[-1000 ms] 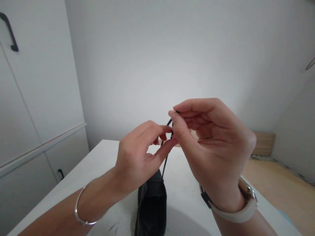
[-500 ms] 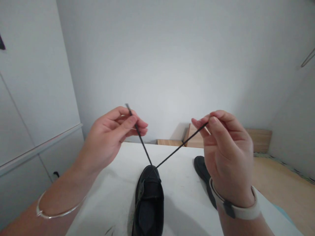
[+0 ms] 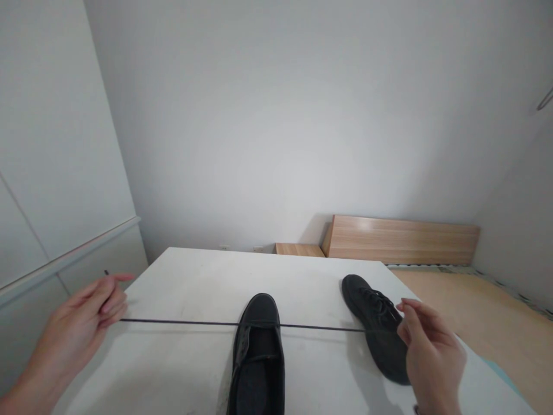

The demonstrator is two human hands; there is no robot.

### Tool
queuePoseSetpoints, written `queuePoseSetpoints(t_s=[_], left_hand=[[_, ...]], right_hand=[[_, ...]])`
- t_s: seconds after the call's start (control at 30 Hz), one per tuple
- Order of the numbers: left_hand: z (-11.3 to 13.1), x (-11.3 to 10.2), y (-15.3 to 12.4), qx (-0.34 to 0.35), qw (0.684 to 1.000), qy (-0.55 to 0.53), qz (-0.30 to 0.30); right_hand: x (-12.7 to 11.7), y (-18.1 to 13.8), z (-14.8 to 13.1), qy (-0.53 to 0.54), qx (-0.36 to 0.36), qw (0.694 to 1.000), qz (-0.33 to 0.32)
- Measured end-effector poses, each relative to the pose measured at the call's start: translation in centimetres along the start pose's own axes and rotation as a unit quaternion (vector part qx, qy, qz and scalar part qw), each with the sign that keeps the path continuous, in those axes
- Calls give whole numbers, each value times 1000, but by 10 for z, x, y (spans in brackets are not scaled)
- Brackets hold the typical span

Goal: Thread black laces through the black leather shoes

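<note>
I see a white tabletop [image 3: 185, 282] in a grey-walled room [image 3: 302, 115]. My left hand [image 3: 82, 325] and right hand [image 3: 432, 351] each pinch an end of the thin black shoelace [image 3: 181, 323], taut across the black leather shoe [image 3: 259, 357] at centre.

A plain pale grey back wall [image 3: 302, 115] fills the upper and middle of the frame, softly and evenly lit, brightest near its centre; along the left edge stands a white panelled cupboard front [image 3: 56, 173], crossed at lower left by a horizontal ledge [image 3: 86, 245]; a white table top [image 3: 194, 276] spreads across the bottom of the frame; behind it, right of centre, a long light-wood board [image 3: 401, 239] runs along the foot of the back wall, with a small low wooden box [image 3: 300, 249] just beside its left end; light wooden floor [image 3: 496, 323] shows at lower right, below a grey side wall [image 3: 522, 230].
</note>
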State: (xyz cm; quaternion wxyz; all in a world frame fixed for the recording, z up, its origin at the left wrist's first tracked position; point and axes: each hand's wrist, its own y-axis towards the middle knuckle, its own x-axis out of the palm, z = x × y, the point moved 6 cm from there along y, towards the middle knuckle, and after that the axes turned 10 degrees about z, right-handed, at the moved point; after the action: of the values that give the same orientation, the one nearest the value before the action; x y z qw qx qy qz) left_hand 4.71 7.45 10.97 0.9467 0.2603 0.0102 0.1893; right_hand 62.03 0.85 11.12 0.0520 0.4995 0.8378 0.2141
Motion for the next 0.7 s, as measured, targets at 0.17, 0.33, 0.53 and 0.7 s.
queuePoseSetpoints(t_s=[0.17, 0.33, 0.53, 0.7], left_hand=[[10, 8, -9, -45, 991, 123, 13], [28, 61, -26, 47, 958, 252, -129], [10, 129, -78, 52, 893, 317, -316], [5, 154, -93, 101, 857, 367, -347]], right_hand=[[21, -19, 1, -67, -69, 991, -98], [81, -81, -8, -24, -10, 929, -369], [113, -136, -11, -75, -72, 862, -497], [117, -146, -18, -80, -133, 850, -504]])
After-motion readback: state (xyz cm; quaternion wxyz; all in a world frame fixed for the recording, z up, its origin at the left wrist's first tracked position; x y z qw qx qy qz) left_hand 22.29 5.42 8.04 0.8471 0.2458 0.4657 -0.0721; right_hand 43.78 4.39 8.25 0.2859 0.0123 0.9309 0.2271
